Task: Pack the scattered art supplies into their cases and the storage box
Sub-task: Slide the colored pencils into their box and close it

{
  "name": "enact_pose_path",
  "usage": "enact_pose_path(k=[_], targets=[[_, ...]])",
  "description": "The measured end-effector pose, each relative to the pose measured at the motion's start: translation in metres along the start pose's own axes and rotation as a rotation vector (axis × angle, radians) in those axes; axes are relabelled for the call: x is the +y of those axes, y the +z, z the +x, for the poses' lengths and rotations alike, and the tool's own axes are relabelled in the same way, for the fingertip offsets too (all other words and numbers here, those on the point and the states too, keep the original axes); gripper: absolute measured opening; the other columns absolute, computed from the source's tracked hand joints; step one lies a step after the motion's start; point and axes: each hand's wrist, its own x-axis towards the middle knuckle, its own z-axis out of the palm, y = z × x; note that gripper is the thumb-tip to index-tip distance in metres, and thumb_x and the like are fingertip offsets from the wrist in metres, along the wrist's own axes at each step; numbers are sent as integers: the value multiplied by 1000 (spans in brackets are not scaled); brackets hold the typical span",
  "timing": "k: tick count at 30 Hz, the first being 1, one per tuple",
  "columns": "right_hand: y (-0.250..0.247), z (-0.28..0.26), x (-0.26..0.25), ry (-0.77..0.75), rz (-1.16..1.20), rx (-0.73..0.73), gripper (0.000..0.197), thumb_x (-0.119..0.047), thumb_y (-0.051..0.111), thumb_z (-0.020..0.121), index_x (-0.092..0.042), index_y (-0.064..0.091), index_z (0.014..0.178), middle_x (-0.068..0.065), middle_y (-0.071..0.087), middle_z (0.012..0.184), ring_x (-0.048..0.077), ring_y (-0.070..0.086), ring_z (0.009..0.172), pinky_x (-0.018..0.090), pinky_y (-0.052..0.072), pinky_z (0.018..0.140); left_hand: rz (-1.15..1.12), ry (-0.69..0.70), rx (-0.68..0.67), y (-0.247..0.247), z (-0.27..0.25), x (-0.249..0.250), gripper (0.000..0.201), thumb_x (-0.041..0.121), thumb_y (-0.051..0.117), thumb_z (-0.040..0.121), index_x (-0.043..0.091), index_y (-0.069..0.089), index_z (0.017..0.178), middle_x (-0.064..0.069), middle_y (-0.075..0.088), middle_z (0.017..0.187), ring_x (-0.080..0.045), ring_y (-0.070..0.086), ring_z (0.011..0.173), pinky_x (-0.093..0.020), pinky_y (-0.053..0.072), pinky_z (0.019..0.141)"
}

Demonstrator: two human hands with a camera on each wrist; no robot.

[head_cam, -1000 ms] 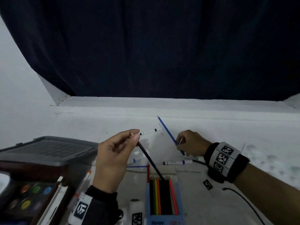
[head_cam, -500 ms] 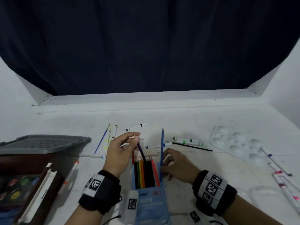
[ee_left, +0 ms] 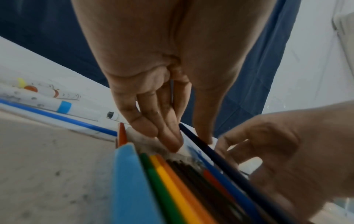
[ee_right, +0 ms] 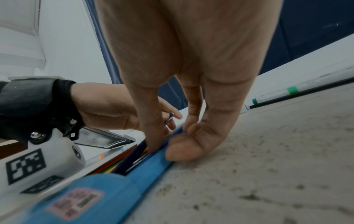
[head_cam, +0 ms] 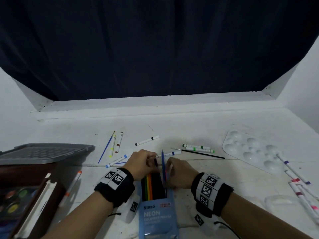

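Worktop [head_cam: 198, 121]: markers, brushes scattered, not yet packed. Grey storage box [head_cam: 43, 152] far left, well apart from hands.

Blue pencil case [head_cam: 158, 214] near edge, mouth open, pencil row inside.

Left hand [head_cam: 143, 163]: fingers curled, pinching dark pencil [ee_left: 220, 154], tip in case mouth.

Right hand [head_cam: 181, 173]: thumb and fingers closed on blue pencil [head_cam: 163, 163], steep, lower end in case.

Risk: both pencils entering same narrow slot together; likely jam or crossing. Case unbraced, may slide under push.
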Motion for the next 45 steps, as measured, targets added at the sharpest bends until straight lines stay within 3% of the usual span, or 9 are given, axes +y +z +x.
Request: enact_pose_path(k=[5, 8, 15, 18, 22, 28, 33, 39, 45], targets=[[0, -1, -1, -112, -158, -25, 82, -28, 87, 66, -17, 41, 133, 7, 43, 124, 25, 49, 113, 31, 47, 84, 156, 140, -109, 10, 2, -12, 66, 54, 82, 66, 28, 62, 124, 3, 55, 112, -13, 49, 104, -31, 43, 90], [2, -7, 0, -241, -279, -10, 73, -30, 74, 81, -18, 38, 143, 5, 34, 143, 27, 37, 131, 36, 37, 106, 248, 173, -121, 17, -3, -15, 76, 64, 76, 68, 29, 56, 132, 6, 47, 123, -12, 43, 114, -30, 41, 99], [9, -30, 4, -260, -690, -57, 51, -16, 46, 97, -15, 38, 147, -1, 16, 161, 23, 4, 150, 52, 31, 110, 280, 168, -63, 20, -14, -9, 75, 65, 69, 75, 25, 52, 136, 8, 45, 135, -11, 42, 125, -25, 38, 104], [17, -37, 4, -364, -747, -26, 36, -12, 49, 92, -13, 59, 127, 5, 41, 148, 25, 23, 144, 47, 38, 101, 266, 159, -70, 18, -18, -9, 79, 63, 69, 77, 24, 47, 142, 7, 45, 142, -10, 41, 129, -24, 35, 106], [13, -40, -3, -395, -578, 76, 25, -10, 47, 88, -11, 70, 98, 9, 64, 103, 25, 60, 89, 37, 51, 80, 205, 157, -62, 11, -29, -7, 68, 54, 68, 84, 23, 49, 140, 6, 49, 139, -11, 47, 125, -25, 39, 104], [10, -30, 1, -217, -331, 207, 25, -25, 45, 95, -10, 57, 111, 6, 48, 110, 22, 53, 93, 36, 51, 77, 170, -42, 238, 3, -71, -17, 45, 43, 63, 89, 29, 55, 131, 6, 54, 108, -13, 53, 101, -27, 44, 86], [13, -30, -5, -74, -33, 158, 25, -22, 53, 93, -10, 45, 73, 1, 46, 71, 13, 44, 61, 28, 38, 56, 38, -122, -12, 9, -94, -23, 54, 43, 62, 92, 28, 43, 139, 2, 56, 108, -11, 55, 95, -23, 46, 82], [17, -30, -19, 41, 265, 152, 34, -23, 55, 94, -5, 54, 123, 13, 62, 114, 23, 61, 103, 30, 49, 83, -572, -327, 112, 12, -78, -17, 38, 35, 63, 93, 25, 50, 128, -21, 70, 97, -20, 64, 75, -33, 53, 72], [5, -35, -25, 80, 604, 207, 40, -35, 55, 94, 1, 62, 110, 22, 66, 112, 37, 62, 106, 52, 49, 96, -816, -383, 181, -3, -61, 1, 45, 39, 52, 99, -4, 64, 104, -13, 66, 82, -22, 58, 72, -29, 48, 64]])
